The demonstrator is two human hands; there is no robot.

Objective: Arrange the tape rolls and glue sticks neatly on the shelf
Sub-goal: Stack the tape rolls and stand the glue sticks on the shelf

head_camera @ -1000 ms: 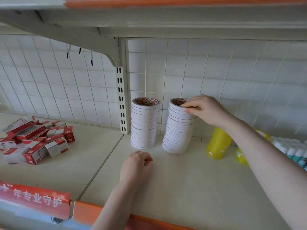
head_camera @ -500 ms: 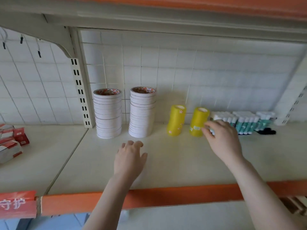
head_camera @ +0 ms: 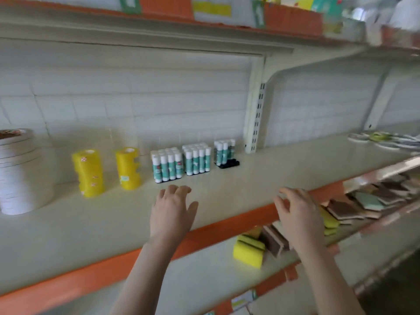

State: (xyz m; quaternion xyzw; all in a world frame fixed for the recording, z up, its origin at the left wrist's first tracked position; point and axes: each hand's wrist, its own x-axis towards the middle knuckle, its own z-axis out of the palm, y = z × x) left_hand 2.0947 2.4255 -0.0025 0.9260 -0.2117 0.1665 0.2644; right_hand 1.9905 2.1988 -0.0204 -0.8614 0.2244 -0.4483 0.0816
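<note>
Our left hand is held over the shelf with its fingers spread out flat, and it holds nothing. We cannot tell if it touches the shelf or hangs just above it. Our right hand is at the orange front edge of the shelf. Its fingers are loose and a little bent, and it holds nothing too.

Just past our left hand stand the glue sticks. They have white caps and green bodies. They stand up straight in three tight groups, side by side, near the back wall. The group on the right is the smallest, and something small and black lies at its foot.

To the left of the glue sticks stand two stacks of yellow tape rolls. They are a little apart from each other. The left yellow stack leans a bit.

Far to the left, at the edge of what we see, is a tall stack of white tape rolls. It is well apart from the yellow ones.

Below our right hand, on the lower shelf, are yellow sponges and some brown and green ones. The picture is blurry here, so we cannot see them well.
</note>
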